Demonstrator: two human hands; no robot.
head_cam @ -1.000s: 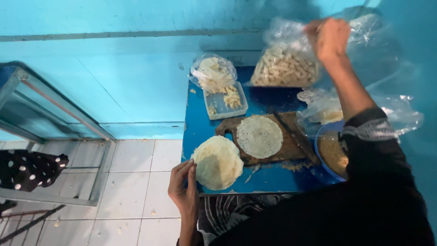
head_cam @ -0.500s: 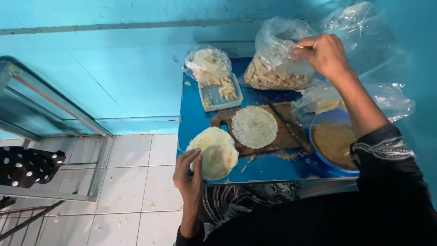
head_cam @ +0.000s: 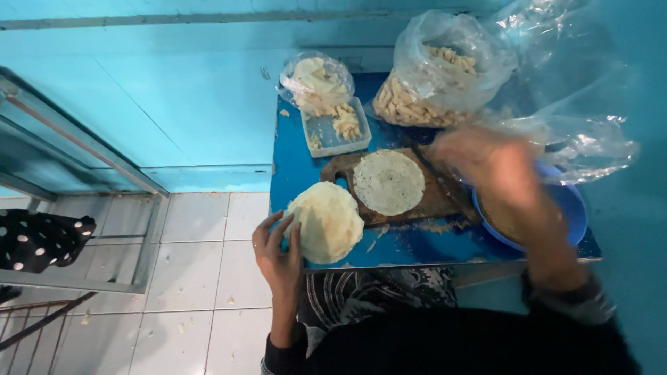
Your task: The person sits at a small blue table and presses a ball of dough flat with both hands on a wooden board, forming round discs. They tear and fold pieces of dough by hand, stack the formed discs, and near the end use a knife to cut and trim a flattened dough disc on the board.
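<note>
My left hand [head_cam: 278,251] rests at the near left corner of the blue table [head_cam: 295,167], its fingers touching the edge of a stack of pale round wrappers [head_cam: 326,221]. One more round wrapper [head_cam: 388,182] lies flat on a brown wooden board [head_cam: 424,201]. My right hand [head_cam: 486,163] is blurred in motion over the right side of the board, beside a blue bowl [head_cam: 566,208]; whether it holds anything is unclear. Behind it stands a big clear plastic bag of pale sticks [head_cam: 434,83].
A clear plastic tub [head_cam: 333,128] with a few pieces and a smaller bag of pale slices [head_cam: 316,76] stand at the back left. Loose clear plastic [head_cam: 577,125] lies on the right. A metal frame [head_cam: 83,160] and a spotted cloth [head_cam: 42,239] are at left, over a tiled floor.
My right hand has come back from the big bag at the rear, down over the board. My left hand stays at the wrapper stack.
</note>
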